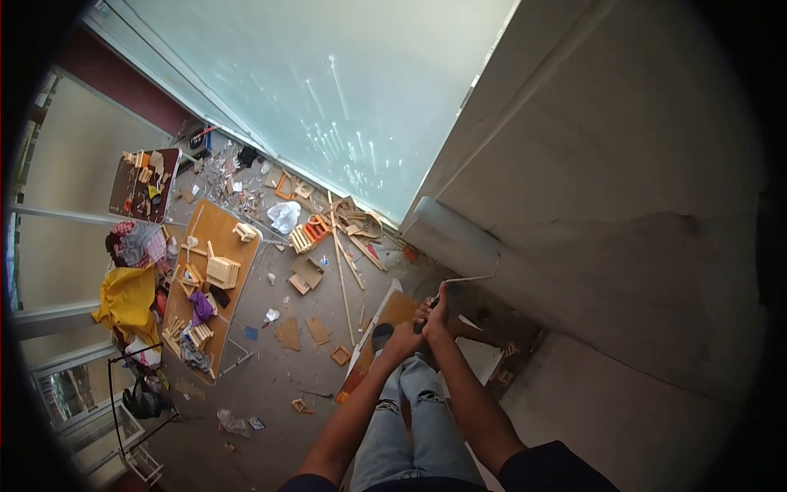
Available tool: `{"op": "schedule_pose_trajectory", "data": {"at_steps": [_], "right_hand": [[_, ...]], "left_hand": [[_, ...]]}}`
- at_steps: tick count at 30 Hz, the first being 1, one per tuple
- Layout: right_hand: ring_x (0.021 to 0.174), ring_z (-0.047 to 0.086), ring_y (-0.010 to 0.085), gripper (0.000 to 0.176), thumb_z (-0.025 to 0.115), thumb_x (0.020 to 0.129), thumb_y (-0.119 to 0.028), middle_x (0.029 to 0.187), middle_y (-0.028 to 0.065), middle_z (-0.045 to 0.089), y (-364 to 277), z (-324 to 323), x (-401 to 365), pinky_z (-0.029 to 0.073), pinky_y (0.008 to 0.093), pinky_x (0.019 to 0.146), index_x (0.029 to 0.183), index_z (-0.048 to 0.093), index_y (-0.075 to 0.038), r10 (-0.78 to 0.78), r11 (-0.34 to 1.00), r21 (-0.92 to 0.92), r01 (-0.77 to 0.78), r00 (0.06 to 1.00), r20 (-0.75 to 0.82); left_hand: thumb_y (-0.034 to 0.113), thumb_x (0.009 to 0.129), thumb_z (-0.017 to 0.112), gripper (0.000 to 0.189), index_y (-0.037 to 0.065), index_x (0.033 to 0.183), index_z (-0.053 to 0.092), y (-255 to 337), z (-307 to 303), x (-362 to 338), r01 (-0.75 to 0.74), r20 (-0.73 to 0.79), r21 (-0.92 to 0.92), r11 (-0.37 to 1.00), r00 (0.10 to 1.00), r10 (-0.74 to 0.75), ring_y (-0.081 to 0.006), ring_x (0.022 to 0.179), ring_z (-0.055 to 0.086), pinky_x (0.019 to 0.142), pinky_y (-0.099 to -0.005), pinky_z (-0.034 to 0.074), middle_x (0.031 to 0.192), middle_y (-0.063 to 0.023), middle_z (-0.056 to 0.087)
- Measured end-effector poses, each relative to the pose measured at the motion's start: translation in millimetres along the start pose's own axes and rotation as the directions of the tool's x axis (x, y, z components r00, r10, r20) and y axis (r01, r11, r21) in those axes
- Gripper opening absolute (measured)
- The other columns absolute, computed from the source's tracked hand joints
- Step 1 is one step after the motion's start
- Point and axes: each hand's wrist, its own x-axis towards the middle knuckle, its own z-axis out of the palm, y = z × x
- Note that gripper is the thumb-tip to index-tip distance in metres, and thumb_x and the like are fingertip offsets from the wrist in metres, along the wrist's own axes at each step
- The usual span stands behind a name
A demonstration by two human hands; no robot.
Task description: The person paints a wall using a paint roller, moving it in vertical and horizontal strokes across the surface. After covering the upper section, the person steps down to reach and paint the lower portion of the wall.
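Wall [607, 156]: grey, stained darker in places, on my right.
Floor [287, 443]: strewn with scraps [287, 334].
Table [216, 233]: carries small wooden pieces [223, 271].
Paint roller [455, 238]: close by the wall; I can't tell whether they touch.
Grip: my left hand [402, 340] and right hand [438, 316] both wrap its black handle [419, 326].

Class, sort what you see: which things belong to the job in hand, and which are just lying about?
Apparently in the job:
paint roller, gripped by left hand and right hand
wall beside it

Just lying about:
yellow cloth
purple cloth
crumpled white plastic
cardboard box
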Motion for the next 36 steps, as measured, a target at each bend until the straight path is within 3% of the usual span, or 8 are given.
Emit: {"op": "schedule_pose_trajectory", "data": {"at_steps": [3, 9, 13, 16, 19, 25, 29, 36], "right_hand": [[0.032, 0.021, 0.0084, 0.063, 0.058, 0.066, -0.071, 0.042, -0.0053, 0.022, 7.5, -7.8, 44.0, 0.018, 0.0235, 0.033, 0.053, 0.032, -0.015, 0.037, 0.999, -0.002, -0.037, 0.999, 0.018], [0.032, 0.021, 0.008, 0.063, 0.058, 0.067, -0.07, 0.042, -0.0052, 0.021, 13.7, -10.0, 71.9, 0.019, 0.023, 0.033, 0.054, 0.033, -0.014, 0.081, 0.997, 0.019, -0.081, 0.996, -0.027], [0.032, 0.02, 0.0077, 0.062, 0.058, 0.068, -0.07, 0.042, -0.0052, 0.022, 6.0, -11.5, 34.5, 0.019, 0.0228, 0.033, 0.054, 0.033, -0.015, 0.054, 0.998, -0.018, -0.054, 0.998, -0.01], [0.032, 0.02, 0.0077, 0.062, 0.058, 0.068, -0.069, 0.042, -0.0053, 0.022, -1.3, -11.3, -10.0, 0.019, 0.023, 0.033, 0.054, 0.032, -0.015, 0.006, 0.999, -0.033, -0.006, 1.0, 0.018], [0.032, 0.02, 0.0076, 0.061, 0.058, 0.069, -0.069, 0.042, -0.0053, 0.022, -14.2, -3.6, -47.4, 0.019, 0.0232, 0.033, 0.054, 0.032, -0.015, 0.025, 0.999, -0.032, -0.025, 1.0, 0.015], [0.032, 0.021, 0.0077, 0.062, 0.058, 0.067, -0.07, 0.042, -0.0057, 0.022, 0.0, -4.7, 18.6, 0.019, 0.023, 0.033, 0.056, 0.034, -0.015, 0.016, 0.999, -0.028, -0.018, 0.999, -0.048], [0.032, 0.022, 0.0079, 0.061, 0.059, 0.067, -0.069, 0.044, -0.005, 0.024, 7.8, -2.7, 68.8, 0.019, 0.0233, 0.033, 0.057, 0.035, -0.014, 0.082, 0.996, 0.037, -0.08, 0.994, -0.07], [0.031, 0.028, 0.0108, 0.058, 0.06, 0.069, -0.066, 0.044, -0.0032, 0.027, 18.8, -24.3, 52.3, 0.022, 0.025, 0.03, 0.061, 0.036, -0.013, 0.086, 0.993, -0.07, -0.094, 0.99, -0.111]], "left_hand": [[0.024, 0.068, 0.058, 0.033, -0.005, 0.084, 0.059, -38.3, 16.0, 36.0, -0.053, -0.061, -0.008, 0.999, 0.997, 0.053, -0.0258, 0.059, 0.063, 0.055, -0.0345, 0.048, 0.066, -0.0174, 0.062], [0.025, 0.068, 0.059, 0.032, -0.004, 0.081, 0.06, -49.6, 18.7, 51.0, -0.055, -0.084, -0.033, 0.998, 0.995, 0.053, -0.02, 0.052, 0.059, 0.05, -0.0315, 0.046, 0.06, -0.0118, 0.059], [0.035, 0.071, 0.057, 0.05, -0.009, 0.094, 0.059, -20.8, 12.6, 18.5, 0.019, -0.02, -0.069, 0.997, 1.0, -0.02, -0.0415, 0.092, 0.057, 0.078, -0.0429, 0.046, 0.088, -0.0329, 0.058], [0.036, 0.071, 0.057, 0.051, -0.01, 0.094, 0.058, 24.8, -1.2, -21.7, 0.155, 0.072, -0.01, 0.988, 0.985, -0.154, -0.0401, 0.091, 0.059, 0.077, -0.0436, 0.046, 0.087, -0.033, 0.058], [0.041, 0.067, 0.06, 0.057, -0.009, 0.095, 0.057, 30.5, 5.3, -36.7, 0.126, -0.02, 0.06, 0.99, 0.992, -0.125, -0.0422, 0.083, 0.06, 0.073, -0.0433, 0.046, 0.08, -0.0309, 0.059], [0.036, 0.072, 0.058, 0.049, -0.01, 0.091, 0.059, 3.3, 5.8, 7.8, 0.049, -0.062, 0.019, 0.999, 0.997, -0.047, -0.0419, 0.089, 0.059, 0.079, -0.0433, 0.046, 0.085, -0.0325, 0.058], [0.038, 0.074, 0.055, 0.05, -0.008, 0.094, 0.059, -40.0, 9.6, 55.0, 0.088, 0.045, 0.004, 0.996, 0.995, -0.088, -0.0429, 0.094, 0.056, 0.082, -0.0435, 0.045, 0.088, -0.0335, 0.057], [0.043, 0.072, 0.057, 0.055, -0.008, 0.092, 0.059, -31.8, 23.8, 19.9, 0.183, 0.026, -0.015, 0.983, 0.983, -0.182, -0.042, 0.089, 0.058, 0.076, -0.0438, 0.046, 0.084, -0.0311, 0.059]]}}
